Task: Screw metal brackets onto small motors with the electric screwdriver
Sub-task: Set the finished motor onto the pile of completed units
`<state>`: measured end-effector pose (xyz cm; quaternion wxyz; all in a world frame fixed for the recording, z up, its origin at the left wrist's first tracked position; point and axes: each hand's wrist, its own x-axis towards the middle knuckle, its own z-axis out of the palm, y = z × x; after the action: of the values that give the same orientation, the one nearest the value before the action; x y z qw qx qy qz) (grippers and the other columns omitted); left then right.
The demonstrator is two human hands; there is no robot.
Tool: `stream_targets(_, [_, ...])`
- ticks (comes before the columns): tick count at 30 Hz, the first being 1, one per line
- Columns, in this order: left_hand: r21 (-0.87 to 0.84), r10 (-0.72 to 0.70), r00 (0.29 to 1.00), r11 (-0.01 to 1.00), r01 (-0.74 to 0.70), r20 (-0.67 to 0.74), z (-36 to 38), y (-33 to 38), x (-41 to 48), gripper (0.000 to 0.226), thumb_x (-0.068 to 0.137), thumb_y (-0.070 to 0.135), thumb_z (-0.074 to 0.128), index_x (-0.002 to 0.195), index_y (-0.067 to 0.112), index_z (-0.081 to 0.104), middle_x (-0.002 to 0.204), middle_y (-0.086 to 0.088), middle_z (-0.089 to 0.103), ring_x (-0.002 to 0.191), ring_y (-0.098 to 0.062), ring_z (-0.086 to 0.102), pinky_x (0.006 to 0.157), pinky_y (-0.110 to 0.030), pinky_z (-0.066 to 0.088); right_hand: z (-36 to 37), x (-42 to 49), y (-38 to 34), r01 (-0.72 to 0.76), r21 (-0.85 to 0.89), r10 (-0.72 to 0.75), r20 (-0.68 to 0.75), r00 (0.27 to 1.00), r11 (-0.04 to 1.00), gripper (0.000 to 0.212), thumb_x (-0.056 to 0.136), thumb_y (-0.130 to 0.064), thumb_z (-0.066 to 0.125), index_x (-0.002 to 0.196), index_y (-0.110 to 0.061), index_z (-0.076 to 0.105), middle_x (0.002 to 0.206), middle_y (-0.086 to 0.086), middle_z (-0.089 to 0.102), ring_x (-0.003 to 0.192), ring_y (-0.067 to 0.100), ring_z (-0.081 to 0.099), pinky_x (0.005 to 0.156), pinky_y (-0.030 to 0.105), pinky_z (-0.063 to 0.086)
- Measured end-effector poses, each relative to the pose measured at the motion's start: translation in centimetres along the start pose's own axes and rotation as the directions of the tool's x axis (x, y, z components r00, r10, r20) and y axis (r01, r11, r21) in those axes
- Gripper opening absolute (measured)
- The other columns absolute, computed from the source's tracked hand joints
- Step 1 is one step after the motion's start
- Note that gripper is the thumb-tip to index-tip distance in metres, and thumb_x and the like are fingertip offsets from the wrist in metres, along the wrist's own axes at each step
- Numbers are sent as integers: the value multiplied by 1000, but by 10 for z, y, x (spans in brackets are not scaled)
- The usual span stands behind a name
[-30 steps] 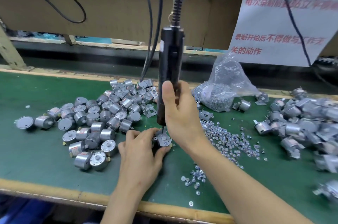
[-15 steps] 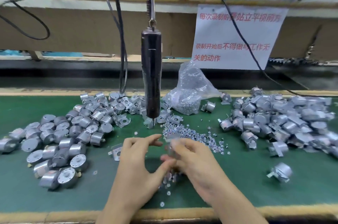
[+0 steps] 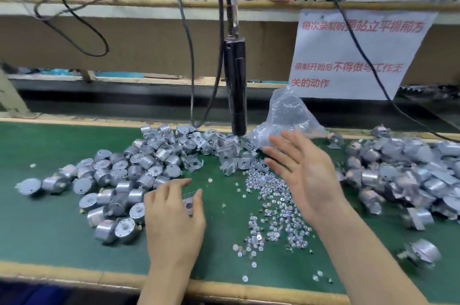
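Loose motors [image 3: 112, 180]: a big heap of bare silver cans just left of the left hand, the nearest ones right against its knuckle side
Bench mat [image 3: 44, 235]: green, running under everything, with a pale wooden lip on the wrist side of both hands
Left hand [image 3: 174, 217]: palm down and low over the mat, fingers together and only gently bent, thumb held out to the right
Single bracket [image 3: 188, 205]: sits in the gap between that thumb and the fingers, and whether skin touches it I cannot tell (it is half hidden and blurred)
Bracket heap [image 3: 219, 153]: loose metal plates piled beyond the left hand's fingertips, up and to the right
Electric screwdriver [image 3: 236, 85]: and there it hangs on its cord, black, upright, tip down just over the bracket heap, well beyond the left hand and just left of the right hand's fingertips, clear of both
Screws [image 3: 271, 202]: a glittering scatter between the two hands, trailing under the right palm and wrist
Plastic bag [image 3: 286, 113]: clear and crumpled, just beyond the right hand's fingertips
Right hand [image 3: 306, 173]: up off the mat, fingers fanned wide and straight, palm turned leftwards, holding nothing
Right-hand pile [image 3: 410, 175]: motors heaped just right of the right hand, many showing bracket plates, all blurred
Stray motor [image 3: 423, 251]: alone, right of the right forearm, smeared
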<state>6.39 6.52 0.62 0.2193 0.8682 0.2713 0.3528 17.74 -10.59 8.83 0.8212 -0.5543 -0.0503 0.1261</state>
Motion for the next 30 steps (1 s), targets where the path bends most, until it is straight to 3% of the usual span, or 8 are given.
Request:
stream_targets(4, [216,-71,996,973,80,-50,-7,-27,15,34,82,18,74,114,7,67,114,-13,66,99,-39,49,82,-45,38,47,16,9,151,-501,-107,117,987,852,87,87,-56,72,158,-28,30,156,-8,40,140,14,43,114,41,40])
stream_targets(8, [371,-91,995,926,69,44,-6,-32,22,44,84,18,72,127,14,63,129,-5,61,104,-38,43,78,-49,42,79,44,12,300,-633,-239,183,954,714,108,83,-54,78,162,-29,8,168,-7,17,154,15,15,121,44,20])
stream_targets(13, [488,-121,989,870,64,86,2,-37,31,50,93,21,60,139,34,48,139,7,48,112,-28,29,81,-40,30,96,69,9,474,-556,-416,238,878,683,52,96,-30,69,143,-20,48,124,-10,63,116,5,57,109,35,45])
stream_targets(16, [481,-129,989,873,80,71,4,-39,35,51,90,17,62,136,34,48,132,5,50,109,-27,29,77,-37,19,92,73,13,537,-514,-430,321,844,669,34,100,-30,63,130,-21,52,100,-12,65,93,2,63,88,27,54])
stream_targets(21, [343,-119,993,932,117,-14,1,-34,36,31,88,12,68,118,14,67,113,-10,65,101,-35,43,76,-43,30,80,66,26,605,-377,-465,401,789,702,13,101,-37,55,108,-33,45,79,-5,57,70,23,64,64,45,56])
stream_targets(24, [201,-47,998,978,55,-43,-4,-32,34,28,87,8,67,115,10,69,104,-14,64,94,-37,52,76,-45,39,72,62,33,599,-280,-497,359,790,750,44,93,-60,59,103,-19,49,63,-4,50,52,24,52,50,40,48])
stream_targets(27, [-92,14,1000,996,-14,-7,-12,-24,32,24,90,12,66,113,15,69,99,-3,62,84,-11,58,81,-18,43,63,62,36,545,-148,-476,339,811,825,89,80,-84,51,91,4,51,61,13,46,44,20,47,46,32,41])
stream_targets(30, [-291,59,992,956,-23,115,-14,-10,24,18,92,18,66,106,25,72,96,12,67,83,5,62,74,-5,42,53,63,38,475,-86,-412,378,829,876,82,74,-92,42,71,-11,55,61,16,45,42,21,45,44,31,38])
